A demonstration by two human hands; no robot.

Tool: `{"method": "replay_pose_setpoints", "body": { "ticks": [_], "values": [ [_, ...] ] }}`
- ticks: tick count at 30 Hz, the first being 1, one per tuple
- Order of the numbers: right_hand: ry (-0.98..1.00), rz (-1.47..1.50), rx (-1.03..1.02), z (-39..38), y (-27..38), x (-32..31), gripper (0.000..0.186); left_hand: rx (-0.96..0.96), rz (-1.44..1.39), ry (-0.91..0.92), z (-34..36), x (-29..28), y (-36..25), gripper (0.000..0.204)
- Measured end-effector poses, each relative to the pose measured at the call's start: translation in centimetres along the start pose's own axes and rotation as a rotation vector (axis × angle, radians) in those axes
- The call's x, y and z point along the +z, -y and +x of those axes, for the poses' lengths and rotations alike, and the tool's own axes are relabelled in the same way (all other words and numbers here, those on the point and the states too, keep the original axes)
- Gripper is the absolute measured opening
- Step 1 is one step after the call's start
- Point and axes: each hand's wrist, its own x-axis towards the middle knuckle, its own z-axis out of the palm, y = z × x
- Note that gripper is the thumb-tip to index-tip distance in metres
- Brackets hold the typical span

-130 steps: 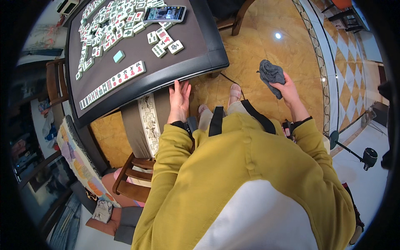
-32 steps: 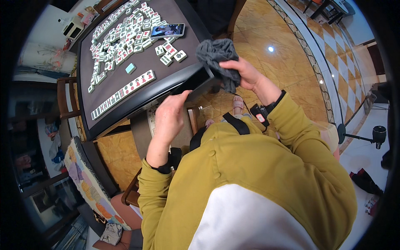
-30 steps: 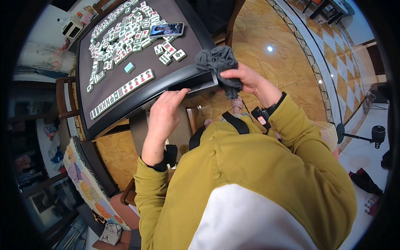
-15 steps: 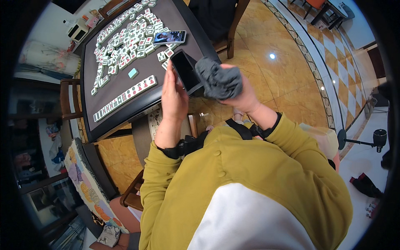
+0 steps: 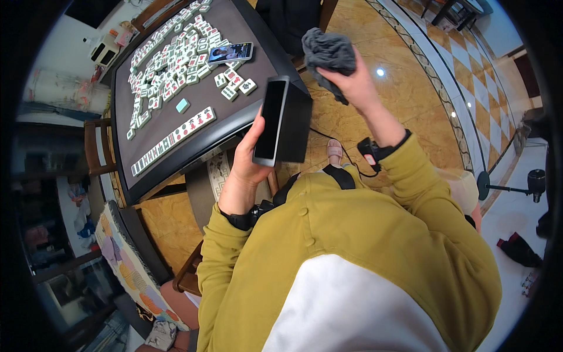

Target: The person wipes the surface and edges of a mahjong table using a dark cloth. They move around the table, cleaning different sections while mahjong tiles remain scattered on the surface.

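Note:
My left hand (image 5: 252, 149) is closed on a black rectangular drawer-like box (image 5: 293, 135) with a silver-edged side, held tilted over the table's front edge. My right hand (image 5: 358, 85) grips a crumpled dark grey cloth (image 5: 328, 50), raised to the right of the box and apart from it. The dark-topped table (image 5: 146, 149) carries many scattered mahjong tiles (image 5: 173, 64), a straight row of tiles (image 5: 170, 141) near its front, a small light-blue tile (image 5: 183, 105) and a phone (image 5: 230, 53) with its screen lit.
Wooden chairs (image 5: 98, 149) stand around the table, one with dark fabric. Below me are my sandalled foot (image 5: 334, 149), a cable and yellow floor tiles (image 5: 404, 117). A black stand (image 5: 536, 185) is at right; a patterned quilt (image 5: 129, 261) lies at lower left.
The box, earlier low at the table edge, is now raised and turned more upright in my left hand. My right hand and cloth have lifted away from it to the upper right.

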Motion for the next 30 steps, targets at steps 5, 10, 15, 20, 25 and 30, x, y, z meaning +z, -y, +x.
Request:
{"method": "replay_pose_setpoints", "body": {
  "ticks": [5,10,15,20,25,30],
  "values": [
    [0.343,-0.019,-0.097,-2.6,1.7,-1.2,0.059,-0.013,-0.006,0.078,-0.1,-2.1,-0.8,0.079],
    [0.258,-0.201,-0.102,-3.7,0.4,1.2,0.066,0.034,0.381,0.293,-0.5,-1.0,-1.0,0.119],
    [0.232,-0.356,-0.253,-4.3,1.2,1.2,0.062,0.204,0.715,-0.105,-0.5,1.1,0.0,0.085],
    [0.287,-0.482,-0.425,-3.4,4.3,-0.9,0.058,0.376,1.087,-0.295,-0.3,0.9,-1.8,0.062],
    [0.641,-0.738,-0.357,-4.5,4.2,-1.4,0.06,0.594,1.667,-0.144,-1.1,2.3,-2.4,0.064],
    [0.604,-0.2,0.289,-5.2,2.6,-0.5,0.052,0.605,1.817,-0.109,-1.4,3.7,-1.3,0.068]
  ]
}}
